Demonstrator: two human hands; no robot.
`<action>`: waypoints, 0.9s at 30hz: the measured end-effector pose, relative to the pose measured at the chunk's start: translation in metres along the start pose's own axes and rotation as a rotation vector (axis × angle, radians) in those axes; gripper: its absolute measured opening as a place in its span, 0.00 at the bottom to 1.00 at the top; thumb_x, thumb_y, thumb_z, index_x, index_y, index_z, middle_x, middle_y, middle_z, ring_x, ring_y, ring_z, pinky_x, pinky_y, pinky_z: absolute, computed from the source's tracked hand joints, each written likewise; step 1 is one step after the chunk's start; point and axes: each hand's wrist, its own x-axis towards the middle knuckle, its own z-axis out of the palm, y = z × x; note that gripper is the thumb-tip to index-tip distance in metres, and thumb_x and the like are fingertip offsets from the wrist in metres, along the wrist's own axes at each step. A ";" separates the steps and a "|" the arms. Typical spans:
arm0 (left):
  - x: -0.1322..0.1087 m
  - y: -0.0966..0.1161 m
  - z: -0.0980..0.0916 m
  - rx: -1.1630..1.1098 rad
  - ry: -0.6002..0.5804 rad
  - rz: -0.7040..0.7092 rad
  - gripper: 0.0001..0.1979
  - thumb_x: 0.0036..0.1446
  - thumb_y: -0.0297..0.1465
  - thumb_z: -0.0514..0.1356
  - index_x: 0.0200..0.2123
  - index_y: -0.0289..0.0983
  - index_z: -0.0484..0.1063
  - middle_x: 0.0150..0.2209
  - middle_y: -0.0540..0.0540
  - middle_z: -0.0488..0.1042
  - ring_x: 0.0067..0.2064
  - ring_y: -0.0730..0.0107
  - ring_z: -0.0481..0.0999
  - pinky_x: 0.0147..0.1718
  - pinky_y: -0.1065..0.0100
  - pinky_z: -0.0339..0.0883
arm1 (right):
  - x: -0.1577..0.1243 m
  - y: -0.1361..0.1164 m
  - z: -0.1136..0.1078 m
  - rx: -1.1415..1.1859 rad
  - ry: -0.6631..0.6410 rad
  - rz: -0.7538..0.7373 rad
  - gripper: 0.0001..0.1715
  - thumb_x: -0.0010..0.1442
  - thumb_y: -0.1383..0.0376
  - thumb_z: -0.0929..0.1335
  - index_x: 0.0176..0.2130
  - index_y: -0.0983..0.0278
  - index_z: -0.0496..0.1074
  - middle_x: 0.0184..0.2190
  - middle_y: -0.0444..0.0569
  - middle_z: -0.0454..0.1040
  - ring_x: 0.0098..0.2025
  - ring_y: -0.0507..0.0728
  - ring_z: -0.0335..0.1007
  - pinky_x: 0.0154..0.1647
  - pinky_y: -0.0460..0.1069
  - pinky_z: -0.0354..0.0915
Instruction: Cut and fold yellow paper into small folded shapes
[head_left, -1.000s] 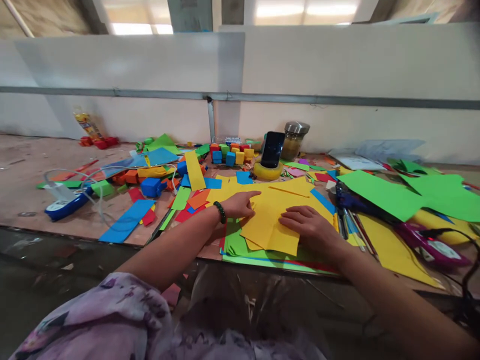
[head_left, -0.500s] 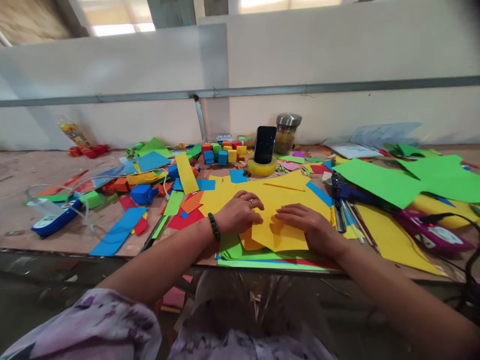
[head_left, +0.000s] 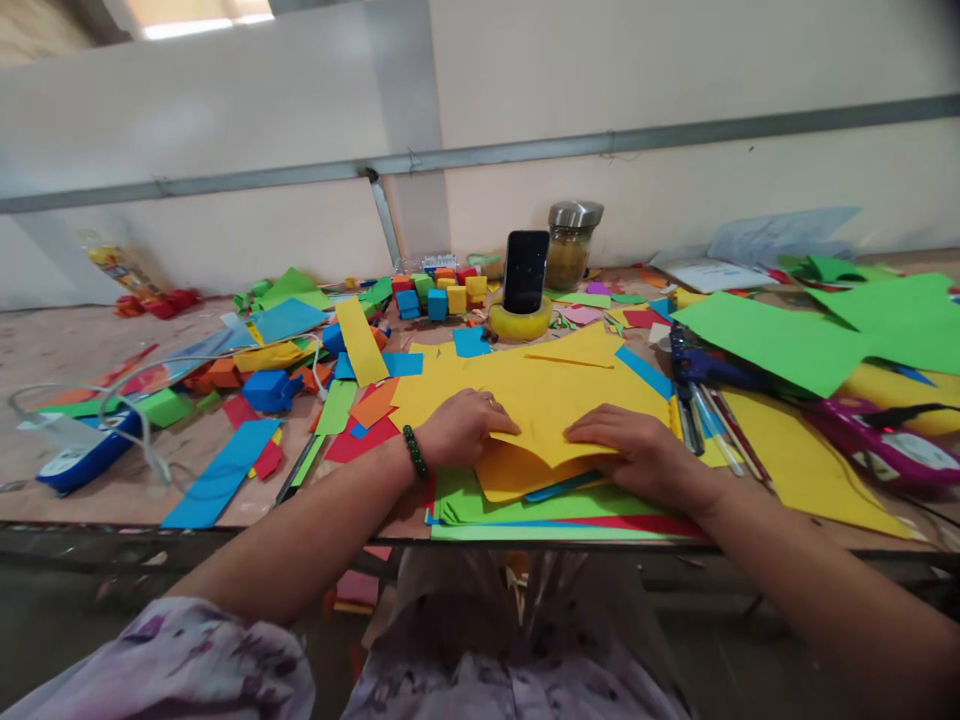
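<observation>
Yellow paper (head_left: 551,415) lies at the near edge of the table (head_left: 67,350), in front of you, on a stack of green sheets (head_left: 480,500), with its near edge raised off the stack. Starting at your far left, a blue device (head_left: 79,460) with a white cable sits near the table's edge, and a long blue strip (head_left: 221,470) lies just to its right. Farther back, coloured blocks (head_left: 439,290) cluster by the wall. Your left hand (head_left: 465,430) (the one with the dark bead bracelet (head_left: 414,452)) has its fingers curled and closed on the yellow paper's left edge. Behind the sheet, a phone (head_left: 525,270) stands upright in a yellow tape roll (head_left: 519,322), with a jar (head_left: 571,245) beside it. Your right hand (head_left: 637,450) lies on the paper's right edge, fingers stretched over the top; the thumb is hidden, so I cannot tell whether it pinches or only presses. To the right lie pens (head_left: 705,410), a large green sheet (head_left: 772,340) and a purple glue gun (head_left: 877,445).
</observation>
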 end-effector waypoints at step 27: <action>-0.012 0.027 0.010 0.512 0.006 -0.001 0.07 0.58 0.27 0.55 0.30 0.35 0.73 0.34 0.41 0.73 0.41 0.58 0.68 0.42 0.55 0.54 | 0.004 -0.005 0.000 -0.516 -0.134 -0.271 0.12 0.64 0.72 0.63 0.40 0.63 0.75 0.34 0.51 0.78 0.37 0.58 0.67 0.39 0.52 0.65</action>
